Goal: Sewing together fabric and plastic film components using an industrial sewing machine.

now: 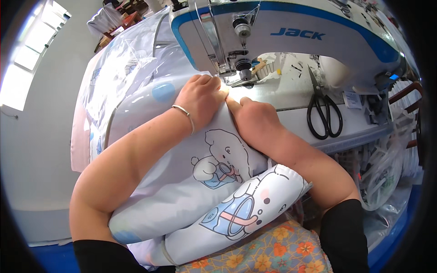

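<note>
- Printed fabric (pixel 170 168) lies in front of the sewing machine (pixel 291 34), on the person's side, its upper edge reaching the area beneath the machine's head
- Left hand (pixel 200 98) is clenched, knuckles up, grasping that edge directly before the machine's needle area; the fabric spreads beneath its wrist and forearm
- Right hand (pixel 259 119) is just beside the left, in front of the machine, fingers curled and grasping the same edge; its fingertips are partly hidden, so the exact hold cannot be told
- Fabric surface is smooth, pale and softly creased, printed with outlined cartoon animals and blue and pink details
- Padded fold (pixel 186 241), well in front of the machine, bulges into a rounded tube shape
- Clear plastic (pixel 123 77), glossy and wrinkled, covers printed material left of the machine's head
- Scissors (pixel 317 91), with metal blades and large black looped handles, lie below the machine's arm
- Machine housing is hard, smooth and white, with a curved blue band
</note>
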Tool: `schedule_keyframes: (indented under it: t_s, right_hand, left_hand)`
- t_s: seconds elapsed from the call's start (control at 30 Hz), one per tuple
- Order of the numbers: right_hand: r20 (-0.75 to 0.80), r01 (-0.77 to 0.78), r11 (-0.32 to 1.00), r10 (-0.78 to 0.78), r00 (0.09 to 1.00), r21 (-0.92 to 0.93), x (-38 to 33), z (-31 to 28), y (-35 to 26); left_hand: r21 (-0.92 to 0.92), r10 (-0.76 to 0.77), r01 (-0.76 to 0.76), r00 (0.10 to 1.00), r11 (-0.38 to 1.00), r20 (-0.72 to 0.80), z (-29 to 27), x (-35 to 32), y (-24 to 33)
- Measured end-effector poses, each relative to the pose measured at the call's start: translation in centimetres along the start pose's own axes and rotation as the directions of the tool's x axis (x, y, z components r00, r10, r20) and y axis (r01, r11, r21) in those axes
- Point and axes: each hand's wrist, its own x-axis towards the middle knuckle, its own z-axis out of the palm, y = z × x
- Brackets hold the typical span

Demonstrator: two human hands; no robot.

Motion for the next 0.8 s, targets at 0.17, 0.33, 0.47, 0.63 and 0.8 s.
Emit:
schedule_keyframes:
  t_s: [0.17,0.33,0.47,0.63,0.8]
  right_hand:
    - [-0.124,0.006,0.999,-0.010,0.992,-0.033,0.5,1.8,-0.1]
    - [-0.133,-0.067,0.998,0.067,0.989,0.003,1.2,2.2,-1.9]
    - [-0.115,-0.080,0.997,0.082,0.990,0.020,1.3,2.1,-1.1]
    - [0.119,0.110,0.994,-0.107,0.987,-0.026,0.5,-1.5,1.0]
    - [-0.138,0.086,0.995,-0.092,0.986,-0.046,-0.8,1.0,0.7]
  left_hand:
    - [0.293,0.281,-0.214,0.936,0.932,-0.211,-0.3,-0.7,-3.3]
    - [0.102,0.131,-0.146,0.981,0.984,0.141,-2.6,1.3,-2.2]
    - [0.327,-0.199,0.021,0.830,0.945,0.521,-3.2,3.6,1.9]
    - [0.066,0.049,-0.038,0.985,0.997,-0.164,0.9,-0.2,-0.7]
    - [0.060,0.200,-0.194,0.972,0.979,-0.122,0.8,0.6,-2.6]
